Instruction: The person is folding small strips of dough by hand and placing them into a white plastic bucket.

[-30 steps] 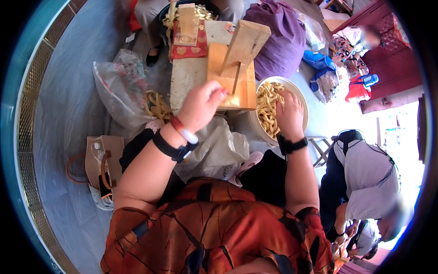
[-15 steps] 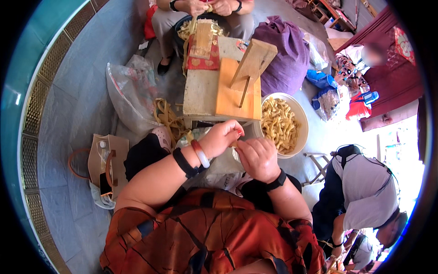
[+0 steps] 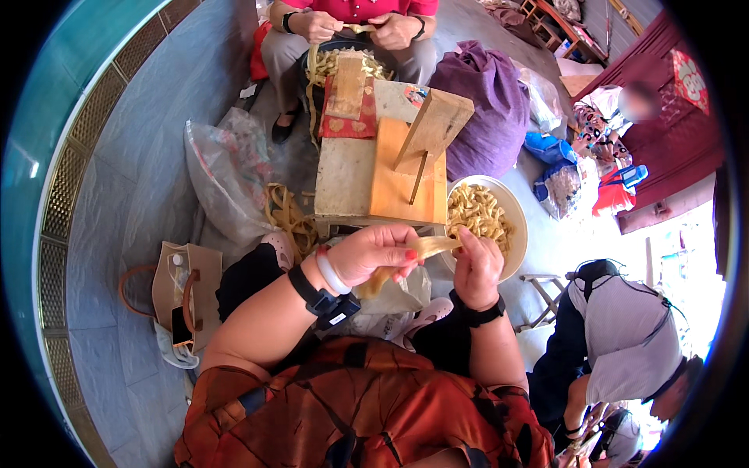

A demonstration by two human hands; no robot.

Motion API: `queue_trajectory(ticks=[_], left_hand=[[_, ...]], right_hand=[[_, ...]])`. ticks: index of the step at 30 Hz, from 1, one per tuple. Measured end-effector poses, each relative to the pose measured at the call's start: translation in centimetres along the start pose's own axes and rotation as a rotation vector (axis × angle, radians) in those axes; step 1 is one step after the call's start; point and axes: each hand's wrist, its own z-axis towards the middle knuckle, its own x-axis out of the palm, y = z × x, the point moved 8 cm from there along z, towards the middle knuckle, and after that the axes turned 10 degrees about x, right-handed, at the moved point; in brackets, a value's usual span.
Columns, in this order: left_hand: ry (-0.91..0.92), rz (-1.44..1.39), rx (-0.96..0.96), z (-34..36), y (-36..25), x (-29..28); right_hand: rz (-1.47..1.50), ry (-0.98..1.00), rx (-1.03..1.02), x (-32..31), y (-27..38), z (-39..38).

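Observation:
Between my two hands, a pale yellow flat strip [image 3: 435,246] is stretched, with a loose end hanging below. My left hand [image 3: 373,256] pinches it at one side, thumb against fingers. The other end is gripped by the fingertips of my right hand [image 3: 477,269], which is raised in front of a white tub [image 3: 518,242]. Many knotted yellowish pieces [image 3: 477,212] fill that tub. Just beyond my hands, a wooden board [image 3: 390,191] with an upright block [image 3: 434,121] and a thin rod lies on a low table [image 3: 340,183].
Loose strips [image 3: 289,214] lie by a clear plastic bag [image 3: 226,179]. A purple sack [image 3: 484,109] stands at the table's right. Opposite, a person's hands [image 3: 316,26] hold another strip over a dark tub. A tan handbag [image 3: 186,285] sits left; another person [image 3: 624,320] bends at right.
My hands were close together; now they are farther apart, with the strip pulled out between them. Across the table, the other person's hands have also spread apart along their strip.

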Motion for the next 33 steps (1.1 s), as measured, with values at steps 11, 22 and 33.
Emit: queue_trajectory(ticks=[11, 22, 33], left_hand=[[-0.110, 0.606, 0.281, 0.8, -1.0, -1.8], [0.200, 0.672, -0.222, -0.1, 5.8, -2.0], [0.174, 1.521, 0.617, -0.1, 1.2, 1.7]], right_hand=[[0.506, 0.477, 0.077, 4.5, 3.3, -2.0], [0.187, 0.238, 0.031, 3.9, 1.8, -3.1], [1.535, 0.431, 1.218, 9.0, -4.9, -7.4]])
